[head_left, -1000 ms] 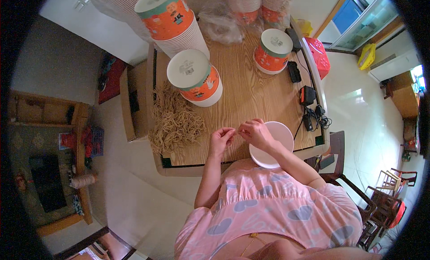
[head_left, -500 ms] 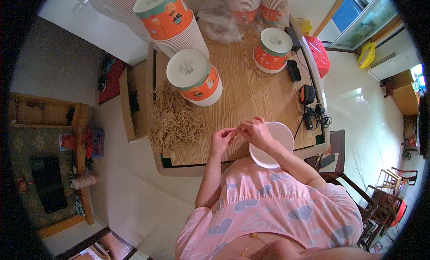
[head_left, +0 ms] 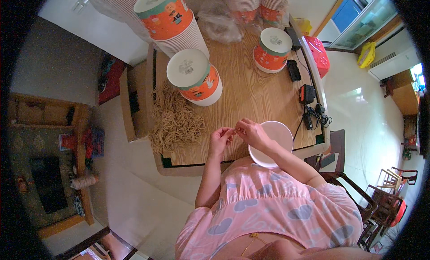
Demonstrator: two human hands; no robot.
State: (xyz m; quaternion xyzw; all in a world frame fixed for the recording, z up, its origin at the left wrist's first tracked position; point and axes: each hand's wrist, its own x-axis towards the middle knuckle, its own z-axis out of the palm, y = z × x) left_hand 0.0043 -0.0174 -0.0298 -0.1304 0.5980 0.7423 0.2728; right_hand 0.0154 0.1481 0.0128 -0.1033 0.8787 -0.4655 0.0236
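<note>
My left hand (head_left: 220,141) and my right hand (head_left: 251,134) meet fingertip to fingertip above the table's near edge. Both are closed in a pinch; whatever lies between the fingers is too small to make out. Under my right wrist a white paper tub (head_left: 280,141) stands with its mouth toward me, partly covered by the forearm. To the left of my left hand lies a tangled heap of brown twine (head_left: 174,121). Just behind it an orange and green paper tub (head_left: 201,81) rests upside down.
Tall stacks of tubs (head_left: 177,34) rise at the back left, with clear plastic bags (head_left: 219,20) beside them. Another upturned tub (head_left: 271,54) stands at the back right. Black adapters and cables (head_left: 309,108) line the right edge. A cardboard box (head_left: 134,103) adjoins the table's left side.
My two hands have shifted slightly, with the right fingers a little further left and more curled. The tubs and twine look the same.
</note>
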